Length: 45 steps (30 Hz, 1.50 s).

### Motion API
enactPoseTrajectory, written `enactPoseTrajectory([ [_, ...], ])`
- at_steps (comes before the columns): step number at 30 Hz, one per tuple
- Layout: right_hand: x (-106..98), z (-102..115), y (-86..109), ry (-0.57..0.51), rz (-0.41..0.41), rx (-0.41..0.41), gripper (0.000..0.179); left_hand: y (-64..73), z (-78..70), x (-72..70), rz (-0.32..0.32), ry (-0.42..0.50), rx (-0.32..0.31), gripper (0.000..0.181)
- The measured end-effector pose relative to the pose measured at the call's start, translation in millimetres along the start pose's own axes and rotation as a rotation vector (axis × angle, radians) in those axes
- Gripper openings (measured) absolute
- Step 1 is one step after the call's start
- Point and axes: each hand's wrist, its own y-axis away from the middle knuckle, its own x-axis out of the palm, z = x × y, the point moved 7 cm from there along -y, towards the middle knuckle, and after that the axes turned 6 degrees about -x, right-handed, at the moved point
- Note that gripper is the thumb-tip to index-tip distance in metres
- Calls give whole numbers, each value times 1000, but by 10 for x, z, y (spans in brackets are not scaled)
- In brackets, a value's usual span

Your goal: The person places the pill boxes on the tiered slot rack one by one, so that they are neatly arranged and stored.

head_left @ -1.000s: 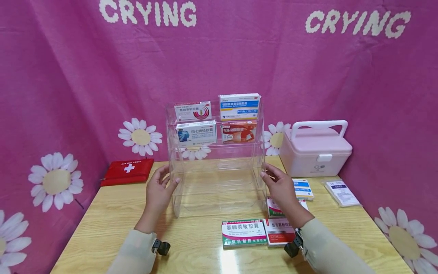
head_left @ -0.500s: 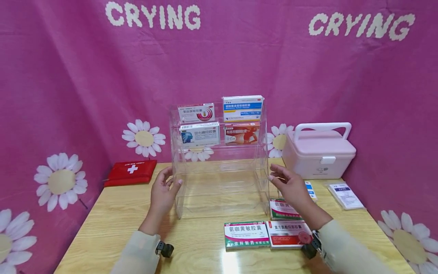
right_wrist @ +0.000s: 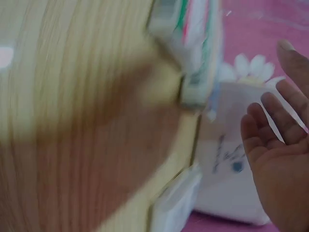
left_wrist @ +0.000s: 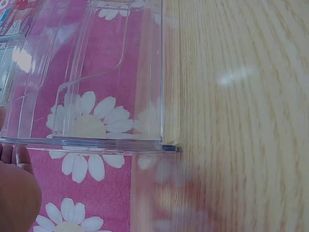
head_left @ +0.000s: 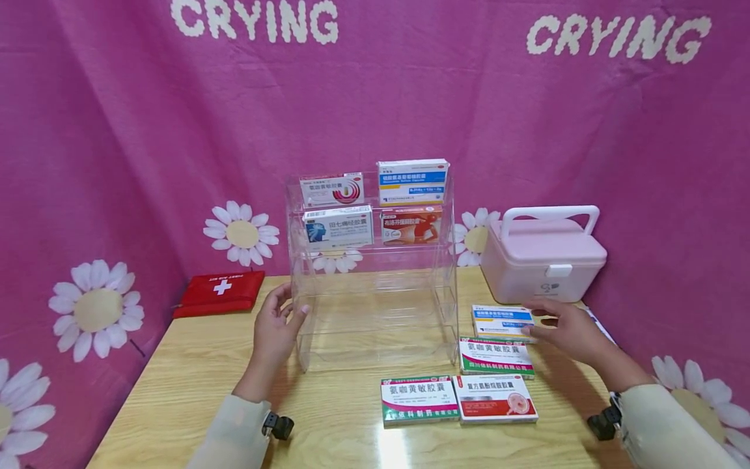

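A clear acrylic display rack (head_left: 375, 355) stands on the table with several medicine boxes in its two upper tiers. My left hand (head_left: 275, 332) holds its left side edge; in the left wrist view the fingers (left_wrist: 17, 157) lie against the panel. My right hand (head_left: 571, 332) is at the right end of a blue-and-white medicine box (head_left: 498, 319), fingers spread and holding nothing; whether they touch it I cannot tell. In front of that box lies a green-and-white medicine box (head_left: 497, 359). Closer to me are another green-and-white box (head_left: 419, 405) and a red-and-white box (head_left: 498, 404).
A pale pink medicine case (head_left: 541, 260) with a handle stands at the back right. At the back left lies a red first aid pouch (head_left: 219, 293). Behind the right hand a white packet (head_left: 602, 324) is mostly hidden. A pink curtain (head_left: 375, 98) hangs around the table.
My right hand has left the rack's right side and moved right to the blue-and-white box, uncovering the boxes it hid. The left hand stays on the rack.
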Motion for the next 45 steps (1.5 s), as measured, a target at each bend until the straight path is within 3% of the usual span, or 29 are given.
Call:
enactPoseTrajectory([
  [4, 38, -219, -47, 40, 63, -5, 53, 4, 10, -22, 2, 6, -3, 59],
  [11, 128, -464, -151, 99, 194, 63, 67, 9, 14, 5, 28, 25, -14, 60],
  [17, 160, -519, -201, 109, 220, 54, 73, -7, 31, 23, 31, 22, -29, 60],
  [24, 207, -629, -244, 84, 249, 127, 81, -25, 20, 5, 24, 50, -12, 60],
  [28, 232, -639, -263, 67, 249, 136, 83, -25, 19, -1, 18, 52, -15, 60],
  [34, 242, -540, -286, 22, 207, 51, 87, -6, -12, 5, 22, 48, 19, 59],
  [37, 233, -521, -285, 24, 188, 50, 85, -2, -14, 4, 20, 34, 22, 59],
  [42, 174, -552, -246, 53, 141, 132, 67, 2, -19, -3, 17, 34, 21, 59],
  [45, 108, -550, -217, 59, 74, 116, 51, 2, -25, -6, 16, 38, 23, 58],
])
